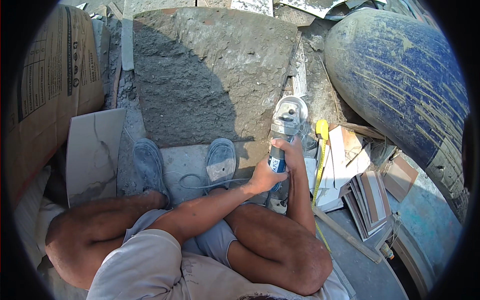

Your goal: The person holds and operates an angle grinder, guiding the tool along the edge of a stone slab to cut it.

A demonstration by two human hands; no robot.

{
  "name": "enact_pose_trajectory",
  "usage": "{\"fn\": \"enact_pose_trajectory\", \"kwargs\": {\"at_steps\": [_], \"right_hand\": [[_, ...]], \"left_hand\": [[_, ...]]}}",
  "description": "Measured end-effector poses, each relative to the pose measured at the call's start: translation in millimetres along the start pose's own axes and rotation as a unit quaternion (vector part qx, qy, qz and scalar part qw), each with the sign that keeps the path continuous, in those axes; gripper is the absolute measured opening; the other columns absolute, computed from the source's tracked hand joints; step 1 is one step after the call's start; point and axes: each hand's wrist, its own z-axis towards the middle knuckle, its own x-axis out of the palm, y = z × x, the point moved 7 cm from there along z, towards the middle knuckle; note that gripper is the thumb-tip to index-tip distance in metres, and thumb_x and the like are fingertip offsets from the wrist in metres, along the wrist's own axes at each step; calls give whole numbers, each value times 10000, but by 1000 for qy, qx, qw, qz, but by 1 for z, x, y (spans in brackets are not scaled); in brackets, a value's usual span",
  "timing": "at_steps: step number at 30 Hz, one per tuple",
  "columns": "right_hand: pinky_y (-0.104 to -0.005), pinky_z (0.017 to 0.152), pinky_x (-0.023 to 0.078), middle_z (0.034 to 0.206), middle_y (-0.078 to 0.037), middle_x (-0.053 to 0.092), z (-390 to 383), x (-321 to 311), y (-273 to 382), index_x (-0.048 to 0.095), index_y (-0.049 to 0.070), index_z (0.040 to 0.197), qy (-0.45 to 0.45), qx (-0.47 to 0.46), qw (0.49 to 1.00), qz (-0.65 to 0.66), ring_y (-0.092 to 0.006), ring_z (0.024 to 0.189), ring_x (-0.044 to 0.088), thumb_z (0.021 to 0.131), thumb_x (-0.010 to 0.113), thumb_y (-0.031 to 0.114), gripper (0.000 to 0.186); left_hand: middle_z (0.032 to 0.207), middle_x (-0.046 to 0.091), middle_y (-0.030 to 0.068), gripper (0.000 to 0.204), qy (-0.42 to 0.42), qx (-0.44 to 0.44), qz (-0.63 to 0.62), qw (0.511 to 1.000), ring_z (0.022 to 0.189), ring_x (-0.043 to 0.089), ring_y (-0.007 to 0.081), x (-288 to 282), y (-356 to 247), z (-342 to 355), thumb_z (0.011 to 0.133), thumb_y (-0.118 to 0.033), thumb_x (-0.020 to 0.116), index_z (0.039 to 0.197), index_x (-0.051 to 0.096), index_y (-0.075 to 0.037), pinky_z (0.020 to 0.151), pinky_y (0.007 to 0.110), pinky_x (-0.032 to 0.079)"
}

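Observation:
An angle grinder [286, 121] with a metal head and a round disc guard is held upright in front of my right knee. My left hand [266, 176] wraps round the lower part of its body. Just above, my right hand [294, 154] grips the body too, its thumb laid across the front. The palm sides of both hands are hidden. A grey cord [200, 186] loops from the tool past my shoes. Beside the grinder head lies a large, rough, mortar-covered slab [260, 65], partly in shadow. Whether the disc is turning I cannot tell.
A yellow tape measure [322, 129] lies to the right, its blade pulled out toward me. Cut tile pieces [367, 202] lean beyond it, below a blue, mortar-streaked drum [400, 80]. At left stand a paper sack [60, 65] and a broken tile [95, 152].

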Motion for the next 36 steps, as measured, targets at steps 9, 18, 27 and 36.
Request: {"fn": "enact_pose_trajectory", "kwargs": {"at_steps": [9, 18, 27, 36], "right_hand": [[-303, 678, 497, 889, -55, 641, 15, 19, 40, 617, 14, 1060, 28, -51, 996, -61, -148, 742, 611, 694, 757, 172, 423], [-296, 650, 501, 864, -43, 612, 15, 17, 34, 595, 24, 1082, 21, -35, 998, -53, -145, 716, 602, 691, 756, 170, 447], [-292, 610, 503, 847, -45, 617, 19, 22, 27, 584, 13, 1100, 4, -10, 999, -41, -148, 662, 605, 695, 759, 156, 463], [-284, 615, 511, 801, -37, 624, 30, 10, 41, 622, 16, 1028, 10, -18, 999, -24, -148, 644, 612, 717, 724, 137, 349]], "left_hand": [[840, 670, 40, 324, -35, 4, -37, 999, 753, 633, 129, -10, -31, 10, 728, -127, 781, 987, 618, -19, 667, 325, 508], [840, 678, 45, 334, -9, -32, -15, 999, 752, 638, 137, -11, -31, 10, 718, -138, 777, 991, 624, -23, 683, 333, 506], [822, 681, 57, 318, -4, -13, 12, 1000, 732, 644, 163, -18, -34, 11, 711, -146, 762, 968, 631, -13, 678, 346, 508], [836, 682, 44, 322, 15, -10, -3, 1000, 745, 632, 135, -8, -33, 31, 716, -148, 773, 976, 639, -13, 686, 321, 505]]}}
